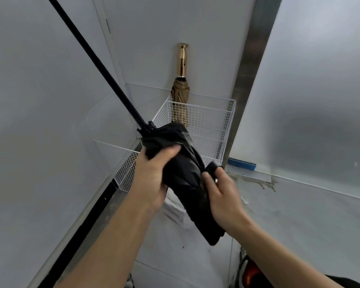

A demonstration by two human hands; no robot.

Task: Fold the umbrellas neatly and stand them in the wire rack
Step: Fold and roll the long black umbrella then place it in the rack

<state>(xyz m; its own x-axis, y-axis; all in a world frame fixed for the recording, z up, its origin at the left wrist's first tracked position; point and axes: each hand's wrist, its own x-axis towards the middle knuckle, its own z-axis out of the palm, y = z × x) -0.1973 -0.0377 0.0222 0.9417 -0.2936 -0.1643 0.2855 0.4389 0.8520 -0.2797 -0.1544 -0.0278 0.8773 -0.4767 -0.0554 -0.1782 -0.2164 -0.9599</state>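
Rack: the white wire rack (213, 121) sits in a corner, with walls close at its left and back.
Room: there is lots of open space inside, right of the gold umbrella (180, 94) standing at the back.
Black umbrella (185, 175): it is held slanting above the rack's front edge, rod pointing up-left.
Left hand (152, 179): it wraps round the bunched cloth.
Right hand (223, 196): it pinches the strap (212, 166).
Count: two umbrellas, one rack.

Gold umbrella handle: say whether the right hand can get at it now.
Probably not yet: the right hand pinches a strap on the black umbrella, which lies across the way to the gold handle.
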